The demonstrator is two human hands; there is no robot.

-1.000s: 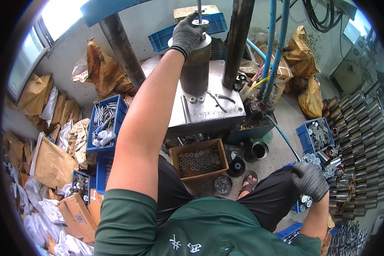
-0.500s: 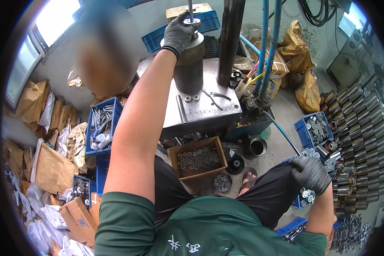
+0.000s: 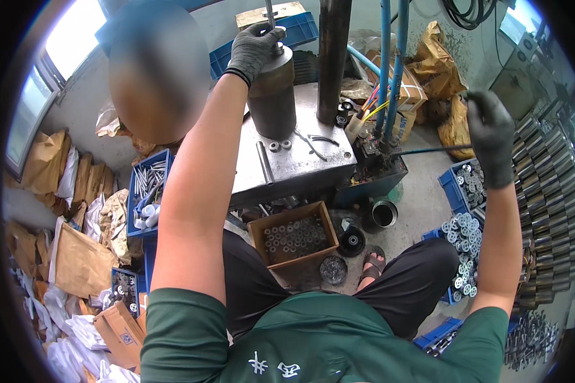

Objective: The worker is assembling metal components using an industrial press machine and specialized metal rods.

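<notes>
**Clearly, the lever has been raised while a disc is held above the cylinder**

White characters are printed across the chest of the green shirt (image 3: 281, 319) at 6 o'clock; a small dark mark is borne by the cardboard carton (image 3: 118, 335) at 8 o'clock.

Compared with half a second ago, the right hand (image 3: 492, 134) has been lifted from beside the knee to 2 o'clock, and the blue lever rod (image 3: 431, 150), slanted downward then, is now seen nearly level. Its end is met by the half-curled glove; whether it is gripped cannot be told. The small wheels (image 3: 463, 239) at 4 o'clock have been uncovered.

At 12 o'clock, the left hand (image 3: 252, 52) is still kept in place, its fingers bent closely around a pale disc (image 3: 280, 32) beside the thin steel rod (image 3: 270, 14), just above the cylinder (image 3: 271, 99). Both gloves are of grey knit. The cylinder is of smooth dark metal, set upright on a scuffed steel plate (image 3: 300, 167), where two rings (image 3: 280, 145) and pliers (image 3: 310, 147) are laid. Polished tubes (image 3: 549, 210) are stacked at 3 o'clock.
</notes>
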